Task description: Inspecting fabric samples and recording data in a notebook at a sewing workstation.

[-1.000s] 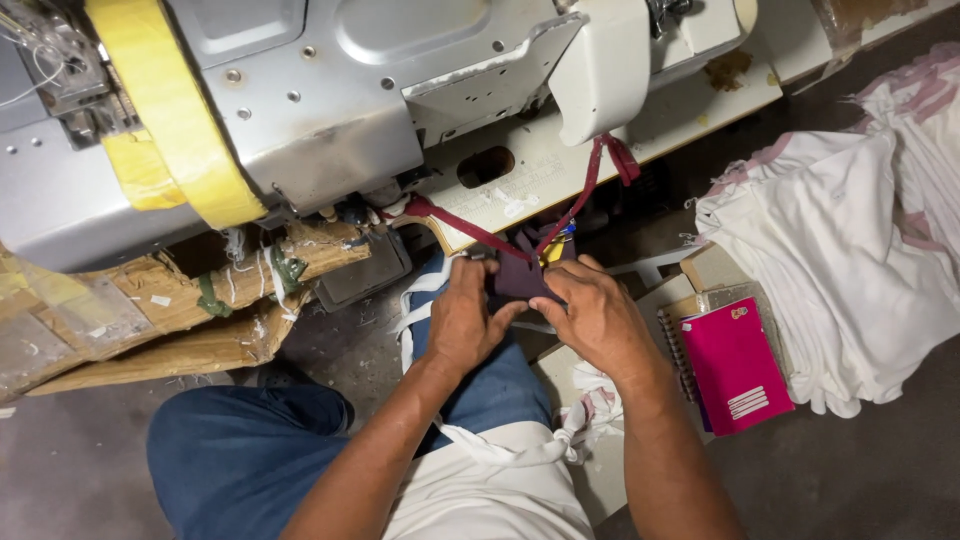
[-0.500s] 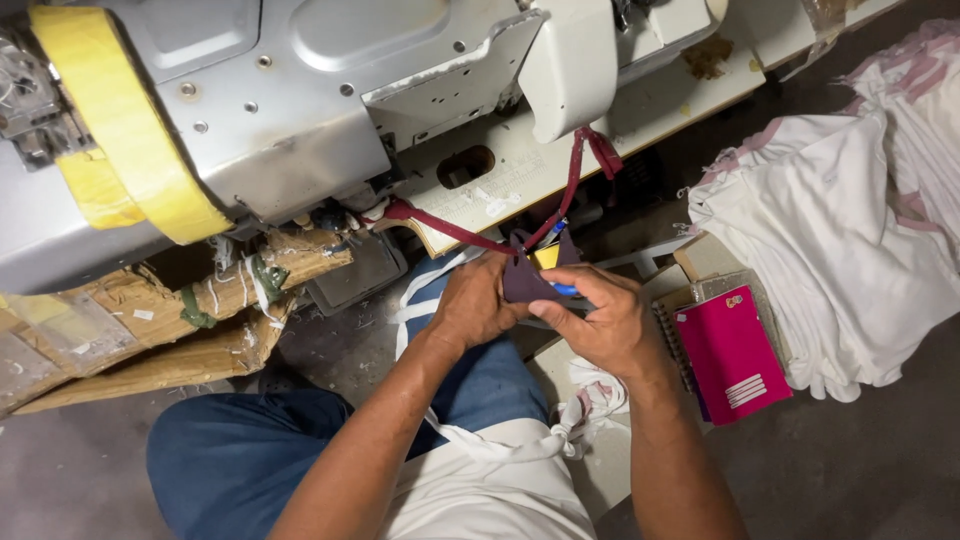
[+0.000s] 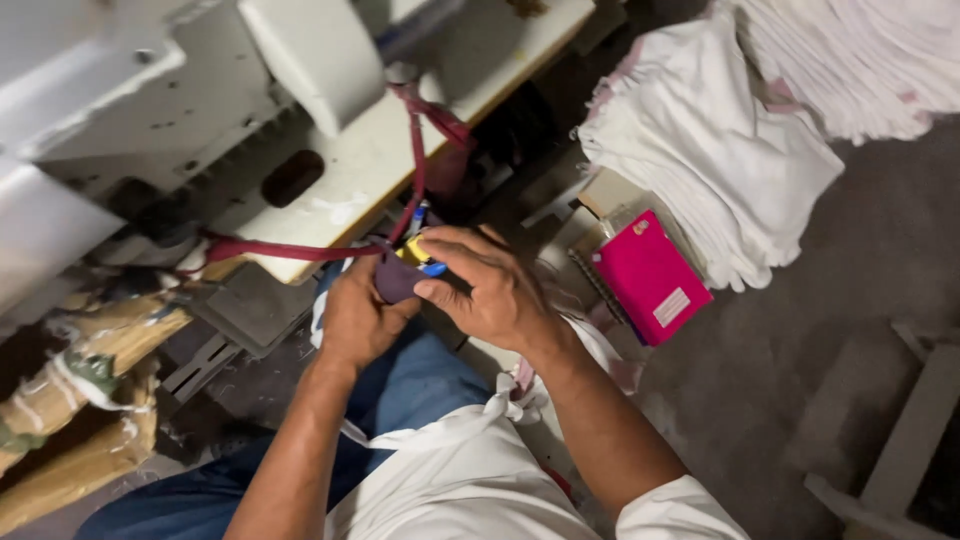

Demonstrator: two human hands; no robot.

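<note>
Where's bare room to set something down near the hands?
Bare grey floor right of the pink notebook, below the white cloth pile. Also the cream machine table. Crowded around both hands, with maroon strap and clutter.

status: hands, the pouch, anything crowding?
Left hand and right hand both gripping small dark pouch. Red strap runs from it. Pink notebook beside, clear of hands.

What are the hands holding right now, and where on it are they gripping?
Both hands, left hand and right hand, pinch a small dark purple pouch by its sides; something yellow and blue shows at its top.
</note>
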